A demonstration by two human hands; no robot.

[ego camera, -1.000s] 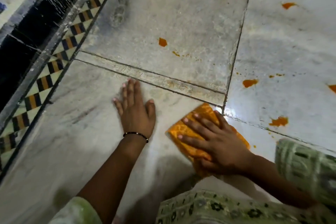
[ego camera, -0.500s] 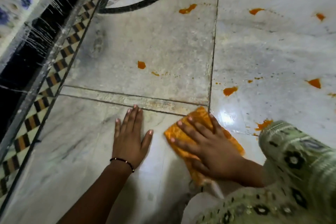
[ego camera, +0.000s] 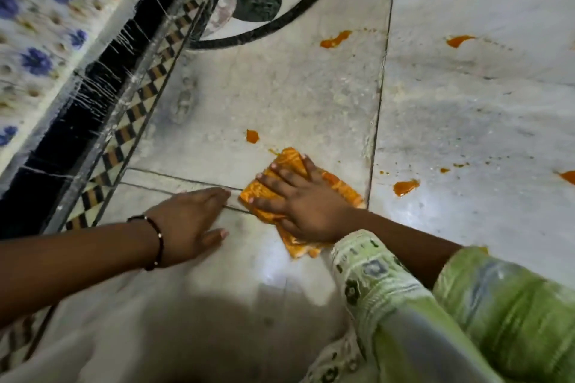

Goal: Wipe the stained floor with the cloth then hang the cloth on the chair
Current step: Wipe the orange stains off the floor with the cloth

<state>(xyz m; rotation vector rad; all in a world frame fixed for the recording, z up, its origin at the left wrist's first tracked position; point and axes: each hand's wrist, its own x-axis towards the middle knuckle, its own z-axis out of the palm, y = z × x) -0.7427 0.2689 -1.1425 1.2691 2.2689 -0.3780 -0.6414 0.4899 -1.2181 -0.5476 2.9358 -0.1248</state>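
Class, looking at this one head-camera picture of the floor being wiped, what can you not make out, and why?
- Floor under the cloth: covered by it and the right hand, so any stain there is hidden.
- Chair: nowhere in the head view.
- Stain at the right edge: cut off by the frame.
- Left hand palm: faces the floor.
- Wall tiles: blurred.

left arm: bare forearm reaches in from the left edge, running almost level across the view, with a thin dark beaded band at the wrist.
left hand (ego camera: 189, 221): palm down and flat, fingers straight and together pointing right, thumb spread toward the viewer; it grips nothing.
right arm: comes in from the lower right, forearm angled up and left.
right hand (ego camera: 303, 207): palm down, fingers straight and fanned apart, pointing up and left, pressing flat.
spacing: the two hands lie near each other, not touching.
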